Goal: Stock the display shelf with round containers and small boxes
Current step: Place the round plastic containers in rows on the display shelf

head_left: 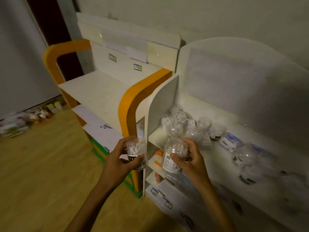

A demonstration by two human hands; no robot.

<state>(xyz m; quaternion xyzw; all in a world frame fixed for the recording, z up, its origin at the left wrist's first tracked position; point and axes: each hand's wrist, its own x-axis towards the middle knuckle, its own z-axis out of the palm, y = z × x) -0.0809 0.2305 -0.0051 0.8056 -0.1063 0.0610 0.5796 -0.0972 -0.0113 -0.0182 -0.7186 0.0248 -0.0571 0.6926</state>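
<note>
My left hand (117,162) grips a clear round container of cotton swabs (135,149) with a dark label, held in front of the shelf's side panel. My right hand (189,158) grips a second clear round container (175,150) with a white label, just before the front edge of the white display shelf (215,156). On that shelf lie several more clear round containers (175,122), some stacked at the left end, and small blue-and-white boxes (229,142) along the middle.
A second shelf unit with orange trim (128,104) stands to the left, its top board bare. Lower shelves hold small boxes and an orange item (158,155). Assorted packages (25,121) lie on the wooden floor by the far wall.
</note>
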